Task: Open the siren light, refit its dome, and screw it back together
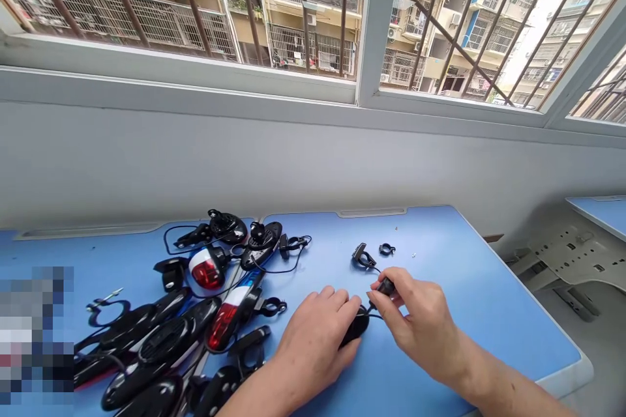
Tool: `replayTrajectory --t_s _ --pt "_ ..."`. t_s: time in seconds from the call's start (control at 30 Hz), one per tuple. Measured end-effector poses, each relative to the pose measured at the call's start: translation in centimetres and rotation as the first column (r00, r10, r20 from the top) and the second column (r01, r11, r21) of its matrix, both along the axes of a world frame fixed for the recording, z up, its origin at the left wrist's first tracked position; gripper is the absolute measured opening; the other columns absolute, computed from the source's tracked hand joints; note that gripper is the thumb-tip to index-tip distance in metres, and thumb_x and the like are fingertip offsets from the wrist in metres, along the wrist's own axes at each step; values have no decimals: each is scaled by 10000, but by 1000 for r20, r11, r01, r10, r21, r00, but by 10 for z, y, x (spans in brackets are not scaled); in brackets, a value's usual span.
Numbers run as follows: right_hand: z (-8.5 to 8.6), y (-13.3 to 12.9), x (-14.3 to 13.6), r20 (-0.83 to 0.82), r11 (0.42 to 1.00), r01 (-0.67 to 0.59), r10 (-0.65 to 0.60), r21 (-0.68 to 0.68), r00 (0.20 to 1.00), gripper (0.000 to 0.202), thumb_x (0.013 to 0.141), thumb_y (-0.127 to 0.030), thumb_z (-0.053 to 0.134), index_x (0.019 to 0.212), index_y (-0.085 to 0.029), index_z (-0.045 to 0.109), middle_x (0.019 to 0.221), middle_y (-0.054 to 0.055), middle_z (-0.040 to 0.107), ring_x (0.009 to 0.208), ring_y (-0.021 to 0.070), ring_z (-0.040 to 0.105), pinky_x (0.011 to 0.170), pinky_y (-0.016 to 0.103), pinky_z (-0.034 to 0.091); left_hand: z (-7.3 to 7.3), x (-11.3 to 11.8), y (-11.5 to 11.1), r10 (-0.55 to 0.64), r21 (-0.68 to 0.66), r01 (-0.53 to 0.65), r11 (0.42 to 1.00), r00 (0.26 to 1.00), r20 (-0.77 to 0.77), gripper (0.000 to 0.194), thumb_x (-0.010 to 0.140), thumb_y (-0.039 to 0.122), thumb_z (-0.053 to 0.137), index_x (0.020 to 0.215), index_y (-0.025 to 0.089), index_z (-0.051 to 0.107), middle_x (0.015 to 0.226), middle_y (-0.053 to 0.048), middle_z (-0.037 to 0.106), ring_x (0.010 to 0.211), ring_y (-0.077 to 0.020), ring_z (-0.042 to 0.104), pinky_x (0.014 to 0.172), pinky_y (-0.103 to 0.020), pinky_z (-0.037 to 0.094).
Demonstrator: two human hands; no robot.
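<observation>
My left hand (320, 332) is wrapped over a black oval device (358, 327) on the blue table, its fingers hiding most of it. Between the thumb and fingers of my right hand (415, 313) is a small screwdriver with a black handle (386, 287), its thin shaft pointing down-left at the device's end. A thin black cable runs beside the shaft. Just behind my right hand lies a black clamp piece with a switch (362, 257), and a loose black ring clamp (387, 249) rests to its right.
Several black devices, some with red, white and blue lamps (208, 270), cables and clamps, are piled on the left. Tiny bits (413, 255) lie near the ring clamp. A wall (293, 163) and barred window stand behind the table (508, 326); another table (601, 212) is at right.
</observation>
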State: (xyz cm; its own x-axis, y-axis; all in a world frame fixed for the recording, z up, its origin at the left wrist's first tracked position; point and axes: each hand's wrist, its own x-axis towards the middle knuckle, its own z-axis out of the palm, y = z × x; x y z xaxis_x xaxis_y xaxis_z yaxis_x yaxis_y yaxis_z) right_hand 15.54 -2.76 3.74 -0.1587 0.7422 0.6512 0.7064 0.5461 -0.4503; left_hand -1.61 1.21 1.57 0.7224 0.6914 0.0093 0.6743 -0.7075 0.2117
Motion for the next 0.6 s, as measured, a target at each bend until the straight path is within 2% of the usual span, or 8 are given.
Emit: replayTrajectory --t_s 0.1,0.17,0.3,0.37,0.4,0.47,0.53,0.6 --pt "0 3 1 -101 997 -37 30 -68 994 67 951 -243 463 950 -190 502 742 18 650 525 107 580 453 177 472 1 1 0 28 -1 -28 1000 1000 14 261 757 228 535 1016 236 559 946 -37 629 846 -240 529 711 -358 413" --pt "4 6 7 -211 992 -77 55 -98 976 91 941 -266 486 934 -192 539 756 21 664 576 118 615 520 192 524 3 0 -1 61 -28 -60 998 997 38 291 738 223 542 1027 245 573 947 -40 630 857 -235 535 725 -346 418" --pt "24 3 28 -442 1000 -30 22 -10 897 112 901 -293 581 963 -207 618 912 60 684 790 186 663 691 295 581 6 -4 1 118 -128 -100 987 982 145 319 708 219 543 1019 250 607 911 -37 636 866 -236 544 741 -339 422" --pt "34 -4 40 -527 998 -9 39 61 849 127 884 -319 618 959 -220 645 989 79 661 855 220 649 679 329 587 9 -8 3 182 -239 -118 964 947 265 327 707 233 553 1028 247 615 922 -31 641 870 -228 551 753 -324 423" --pt "38 -9 45 -540 994 -13 67 104 839 131 864 -336 649 937 -228 662 978 78 650 831 218 640 622 308 584 10 -10 4 227 -324 -115 939 915 333 321 718 251 556 1033 243 616 916 -25 642 859 -219 557 749 -308 425" --pt "40 -19 53 -519 990 -53 115 134 847 146 835 -356 690 936 -250 684 876 54 637 665 171 616 475 244 544 15 -13 7 341 -512 -79 855 830 441 322 749 315 558 1055 226 606 869 -11 636 802 -197 565 716 -283 428" --pt "35 -28 57 -459 992 -90 119 85 880 159 832 -358 694 954 -256 689 804 36 633 534 136 579 417 225 526 20 -15 9 459 -655 -37 755 743 487 353 772 388 554 1074 210 593 831 -2 615 756 -181 560 682 -271 424" --pt "24 -35 57 -384 996 -88 83 4 920 158 838 -344 685 964 -249 683 769 28 642 502 133 590 441 224 551 23 -17 9 550 -740 -10 673 675 492 384 771 454 564 1064 207 596 841 -2 598 748 -172 550 665 -265 415"
